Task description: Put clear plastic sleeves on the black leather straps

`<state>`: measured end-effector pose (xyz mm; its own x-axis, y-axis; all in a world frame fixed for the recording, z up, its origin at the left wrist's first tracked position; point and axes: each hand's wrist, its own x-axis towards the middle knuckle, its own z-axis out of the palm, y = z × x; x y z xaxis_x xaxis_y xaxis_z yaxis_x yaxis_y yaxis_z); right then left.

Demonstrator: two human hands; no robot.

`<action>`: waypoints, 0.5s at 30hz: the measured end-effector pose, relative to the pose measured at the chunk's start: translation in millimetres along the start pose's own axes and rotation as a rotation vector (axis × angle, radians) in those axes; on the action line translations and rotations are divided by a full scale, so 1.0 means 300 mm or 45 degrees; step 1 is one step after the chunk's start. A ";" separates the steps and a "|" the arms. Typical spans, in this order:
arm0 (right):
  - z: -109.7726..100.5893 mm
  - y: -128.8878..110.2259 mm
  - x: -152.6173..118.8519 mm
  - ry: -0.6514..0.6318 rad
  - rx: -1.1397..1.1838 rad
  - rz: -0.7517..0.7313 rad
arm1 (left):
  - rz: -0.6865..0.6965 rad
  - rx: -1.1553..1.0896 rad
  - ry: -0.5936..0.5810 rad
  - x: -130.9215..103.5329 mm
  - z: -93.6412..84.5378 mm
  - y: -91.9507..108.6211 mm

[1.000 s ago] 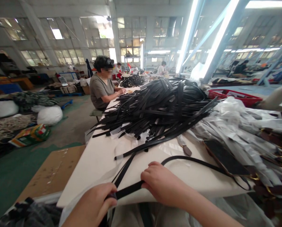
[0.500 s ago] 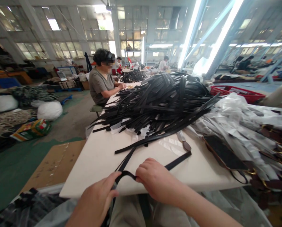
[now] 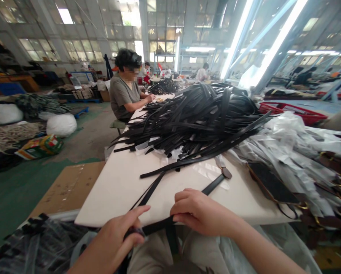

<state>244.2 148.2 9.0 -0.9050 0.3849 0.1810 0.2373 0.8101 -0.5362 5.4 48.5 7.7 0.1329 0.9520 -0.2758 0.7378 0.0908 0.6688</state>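
Observation:
A black strap is stretched between my two hands at the near edge of the table. My left hand is closed on its left end, with a small dark piece by the thumb that I cannot make out. My right hand pinches the strap farther right. Beyond that hand, a black strap length runs up the tabletop towards a brown leather tab. Another thin black strap extends from behind my left fingers towards the large pile of black straps.
On the right lie clear plastic-wrapped straps with brown tabs and gold rings, beside a dark flat case. A red basket stands behind them. A co-worker sits at the table's left side. Cardboard lies at lower left.
The strap between my hands went from a raised bend to nearly straight and lower. My hands are slightly farther apart. The strap's far end has shifted up the table beside the brown tab.

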 end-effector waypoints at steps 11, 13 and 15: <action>-0.048 -0.014 0.019 -0.093 -0.233 0.226 | -0.076 -0.187 0.148 -0.020 -0.082 -0.004; -0.036 -0.041 0.062 -0.075 -0.214 0.138 | -0.004 -0.246 0.107 -0.003 -0.074 0.020; -0.019 -0.071 0.097 -0.083 -0.193 0.054 | 0.049 -0.335 0.070 0.006 -0.065 0.033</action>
<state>214.8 144.7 30.4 -0.9128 0.3947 0.1047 0.3216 0.8530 -0.4110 0.0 56.9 27.3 0.1160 0.9700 -0.2135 0.5349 0.1201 0.8363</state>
